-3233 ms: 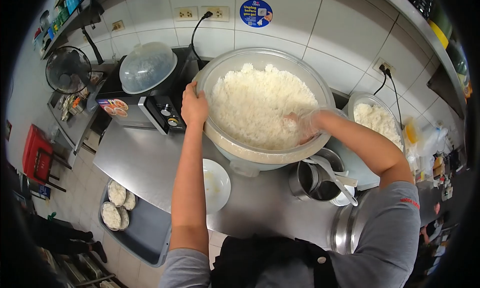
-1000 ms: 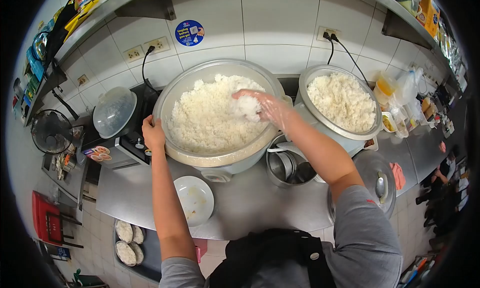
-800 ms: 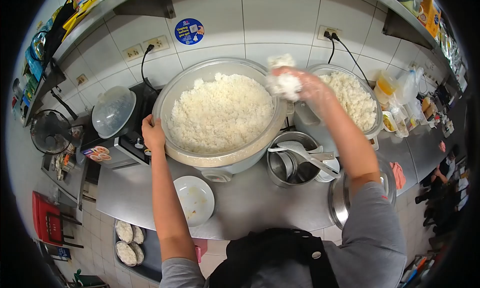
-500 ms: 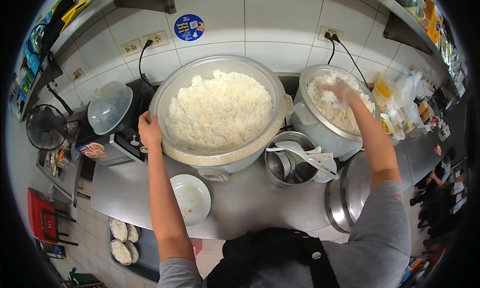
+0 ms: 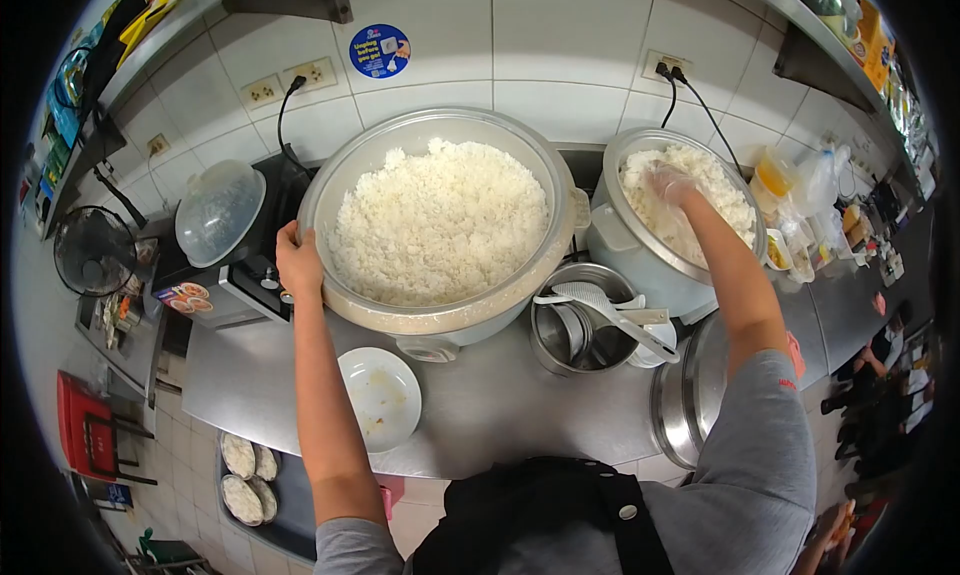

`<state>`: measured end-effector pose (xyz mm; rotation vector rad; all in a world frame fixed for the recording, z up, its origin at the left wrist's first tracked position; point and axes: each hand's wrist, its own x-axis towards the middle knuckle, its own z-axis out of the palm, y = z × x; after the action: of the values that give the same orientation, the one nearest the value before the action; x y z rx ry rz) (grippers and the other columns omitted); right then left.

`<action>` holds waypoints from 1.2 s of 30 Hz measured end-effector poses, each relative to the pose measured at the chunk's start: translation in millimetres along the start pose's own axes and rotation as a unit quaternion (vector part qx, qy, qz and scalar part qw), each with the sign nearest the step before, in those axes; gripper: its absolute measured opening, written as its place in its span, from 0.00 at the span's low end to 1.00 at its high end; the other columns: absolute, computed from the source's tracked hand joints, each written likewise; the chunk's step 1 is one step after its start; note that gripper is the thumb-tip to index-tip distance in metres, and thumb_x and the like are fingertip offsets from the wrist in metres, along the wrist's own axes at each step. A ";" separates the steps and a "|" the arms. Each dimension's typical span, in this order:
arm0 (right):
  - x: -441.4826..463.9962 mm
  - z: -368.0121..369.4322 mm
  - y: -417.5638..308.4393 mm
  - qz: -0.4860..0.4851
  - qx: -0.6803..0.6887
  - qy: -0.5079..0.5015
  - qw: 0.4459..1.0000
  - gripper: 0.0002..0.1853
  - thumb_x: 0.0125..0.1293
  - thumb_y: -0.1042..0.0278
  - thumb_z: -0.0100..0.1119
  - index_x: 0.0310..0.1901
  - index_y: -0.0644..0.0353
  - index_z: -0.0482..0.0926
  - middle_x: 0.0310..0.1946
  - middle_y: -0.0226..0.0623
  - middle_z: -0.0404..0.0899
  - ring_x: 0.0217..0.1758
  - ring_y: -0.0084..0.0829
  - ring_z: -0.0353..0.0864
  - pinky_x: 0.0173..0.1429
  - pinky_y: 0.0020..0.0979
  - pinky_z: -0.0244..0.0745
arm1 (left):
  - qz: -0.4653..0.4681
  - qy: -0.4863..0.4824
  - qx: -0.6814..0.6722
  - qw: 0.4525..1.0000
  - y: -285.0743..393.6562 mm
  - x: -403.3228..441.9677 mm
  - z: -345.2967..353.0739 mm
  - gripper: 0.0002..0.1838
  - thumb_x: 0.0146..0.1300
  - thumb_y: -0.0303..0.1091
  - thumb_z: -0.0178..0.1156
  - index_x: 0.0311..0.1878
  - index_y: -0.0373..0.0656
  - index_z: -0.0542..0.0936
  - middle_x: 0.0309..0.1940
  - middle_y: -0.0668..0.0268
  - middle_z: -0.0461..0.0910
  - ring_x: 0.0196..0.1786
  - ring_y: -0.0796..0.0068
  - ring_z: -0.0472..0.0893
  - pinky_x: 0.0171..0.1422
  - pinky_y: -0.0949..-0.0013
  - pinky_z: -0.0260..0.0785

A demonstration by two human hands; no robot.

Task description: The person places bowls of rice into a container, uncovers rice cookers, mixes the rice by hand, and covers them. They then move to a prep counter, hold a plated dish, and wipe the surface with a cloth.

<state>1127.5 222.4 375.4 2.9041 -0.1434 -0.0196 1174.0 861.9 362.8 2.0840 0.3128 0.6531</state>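
Around the work, a microwave (image 5: pixel 215 305) with a clear plastic cover (image 5: pixel 222 215) on top stands at the left end of the counter (image 5: pixel 500 425), just beside the large cooker (image 5: pixel 432 321). A white plate (image 5: pixel 385 395), marked with a few yellowish scraps, lies near its front, partly behind the left forearm, and round metal lids (image 5: pixel 672 415) sit near the right sleeve. The right forearm crosses the rim of the small cooker (image 5: pixel 640 250) and hides part of what is inside. Both cookers hold white rice: a broad heap of rice (image 5: pixel 435 225) in the large one, another, lumpier mound in the small one. Between them, nearer the person, a metal pot (image 5: pixel 562 363) holds white-handled utensils (image 5: pixel 625 327); low to the left, a grey tray (image 5: pixel 300 495) carries four small dishes of rice (image 5: pixel 240 458). The left hand (image 5: pixel 299 262) has its grip curled on the large cooker's left rim, as it was a second ago. The right hand (image 5: pixel 672 187), in clear plastic, was then over the large cooker with a clump of rice; now it is down at the small cooker's mound, its grip too blurred to tell whether spread or closed.
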 end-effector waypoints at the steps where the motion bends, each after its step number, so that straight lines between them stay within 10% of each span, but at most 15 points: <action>1: 1.3 -7.4 0.2 -0.002 -0.001 -0.001 1.000 0.18 0.72 0.60 0.41 0.49 0.62 0.79 0.47 0.47 0.80 0.52 0.44 0.79 0.58 0.36 0.72 | -0.002 0.001 0.000 1.000 5.1 -2.5 -2.4 0.22 0.62 0.36 0.59 0.58 0.38 0.75 0.52 0.56 0.79 0.54 0.61 0.79 0.59 0.66 0.67; 5: -13.2 -55.3 -1.7 0.031 0.276 -0.042 0.960 0.15 0.64 0.64 0.56 0.52 0.55 0.76 0.47 0.44 0.80 0.50 0.37 0.79 0.48 0.36 0.76 | 0.030 0.002 0.196 0.980 33.9 -13.9 -7.0 0.21 0.64 0.37 0.57 0.60 0.45 0.73 0.56 0.60 0.76 0.57 0.56 0.76 0.64 0.48 0.61; 9: -34.1 -95.4 -21.9 0.196 0.396 -0.155 0.883 0.33 0.51 0.66 0.70 0.61 0.47 0.68 0.46 0.40 0.80 0.51 0.36 0.78 0.41 0.39 0.78 | 0.067 -0.012 0.352 0.933 29.0 -8.7 1.7 0.20 0.66 0.36 0.55 0.61 0.48 0.69 0.57 0.60 0.74 0.57 0.53 0.77 0.64 0.31 0.56; 15: -70.5 -45.2 -46.0 0.106 0.168 -0.234 0.952 0.44 0.48 0.61 0.70 0.69 0.49 0.62 0.59 0.52 0.72 0.50 0.44 0.81 0.54 0.42 0.76 | 0.054 -0.032 0.341 0.938 30.7 -8.7 3.3 0.20 0.67 0.34 0.53 0.61 0.48 0.68 0.57 0.59 0.74 0.57 0.52 0.76 0.63 0.36 0.59; 18: -99.4 -19.6 -24.0 -0.039 0.116 -0.080 0.989 0.36 0.50 0.67 0.69 0.64 0.49 0.71 0.47 0.49 0.80 0.49 0.42 0.80 0.51 0.39 0.76 | 0.064 -0.026 0.306 0.950 33.3 -11.3 1.1 0.18 0.67 0.34 0.52 0.60 0.45 0.68 0.54 0.58 0.74 0.55 0.53 0.77 0.64 0.36 0.60; 23: -112.4 -90.3 -27.9 0.170 0.273 -0.261 0.910 0.37 0.48 0.67 0.71 0.64 0.49 0.71 0.54 0.45 0.78 0.58 0.41 0.76 0.62 0.39 0.70 | 0.068 -0.025 0.279 0.957 32.4 -10.2 -1.0 0.19 0.66 0.33 0.53 0.59 0.45 0.69 0.55 0.58 0.74 0.54 0.53 0.78 0.61 0.40 0.62; 25: -103.2 -48.9 -4.0 -0.130 0.125 0.167 0.969 0.35 0.47 0.67 0.72 0.61 0.50 0.74 0.43 0.39 0.83 0.47 0.37 0.81 0.53 0.36 0.75 | 0.077 -0.027 0.270 0.959 29.7 -8.6 0.2 0.19 0.65 0.33 0.53 0.59 0.45 0.69 0.55 0.58 0.74 0.54 0.53 0.78 0.60 0.42 0.63; 29: -116.0 -87.1 -18.4 -0.068 0.156 0.087 0.982 0.29 0.50 0.69 0.66 0.58 0.53 0.76 0.46 0.44 0.81 0.44 0.38 0.82 0.51 0.35 0.76 | 0.070 -0.013 0.246 0.967 28.4 -8.3 -0.1 0.20 0.64 0.33 0.54 0.60 0.47 0.71 0.55 0.58 0.74 0.53 0.53 0.78 0.58 0.48 0.66; 31: -117.5 -123.0 -29.8 0.184 0.221 -0.032 0.957 0.23 0.50 0.69 0.65 0.52 0.51 0.81 0.55 0.44 0.77 0.59 0.38 0.76 0.63 0.32 0.70 | 0.085 0.007 0.219 0.972 21.6 -6.4 0.0 0.18 0.64 0.32 0.55 0.58 0.47 0.73 0.53 0.57 0.75 0.53 0.53 0.78 0.58 0.53 0.67; 36: -169.8 -82.8 -22.7 -0.055 0.237 0.045 0.969 0.19 0.56 0.77 0.59 0.50 0.51 0.83 0.64 0.45 0.70 0.67 0.45 0.69 0.67 0.35 0.65 | 0.292 0.131 0.074 0.945 46.2 -52.4 -23.1 0.18 0.66 0.28 0.54 0.59 0.35 0.72 0.56 0.50 0.73 0.58 0.51 0.74 0.61 0.56 0.64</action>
<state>962.7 280.3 451.0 3.3797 0.0366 0.1467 1116.5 828.3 394.1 2.2423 -0.1291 1.2995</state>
